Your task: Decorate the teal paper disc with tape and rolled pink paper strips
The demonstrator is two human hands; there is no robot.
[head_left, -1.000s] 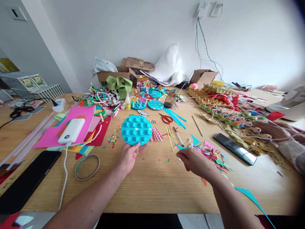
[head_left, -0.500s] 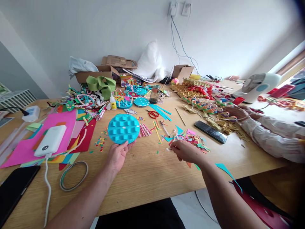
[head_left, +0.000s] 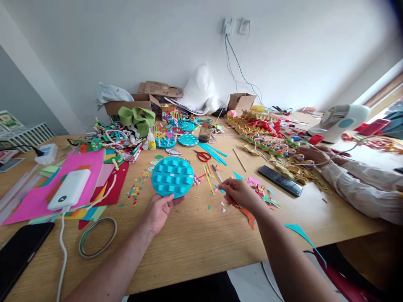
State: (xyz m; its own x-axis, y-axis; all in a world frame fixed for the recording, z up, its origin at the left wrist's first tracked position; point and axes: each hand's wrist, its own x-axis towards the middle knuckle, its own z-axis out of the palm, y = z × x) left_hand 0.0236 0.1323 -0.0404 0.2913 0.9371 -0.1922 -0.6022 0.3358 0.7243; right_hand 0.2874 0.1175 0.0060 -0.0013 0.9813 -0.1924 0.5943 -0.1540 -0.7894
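Note:
A round blue disc (head_left: 172, 177) with rows of raised blue paper strips and a few small white squares is tilted up above the table. My left hand (head_left: 160, 212) grips its lower edge, thumb in front and fingers behind. To the right, my right hand (head_left: 237, 193) is closed in a pinch over the paper scraps; whatever lies between its fingertips is too small to make out. Beyond that hand lie a pen-like tool (head_left: 217, 173) and red-handled scissors (head_left: 203, 156). Small coloured dots (head_left: 134, 193) are scattered left of the disc.
A black phone (head_left: 280, 180) lies at the right, near another person's sleeves (head_left: 355, 184). At the left are a white power bank (head_left: 69, 189) with its cable and a tape roll (head_left: 97, 238). A glue bottle (head_left: 151, 140) and glass jar (head_left: 205, 132) stand behind.
The blue disc and my left hand have shifted slightly right and down. My right hand has moved a little left, off part of the scraps, and an orange scrap now shows more fully.

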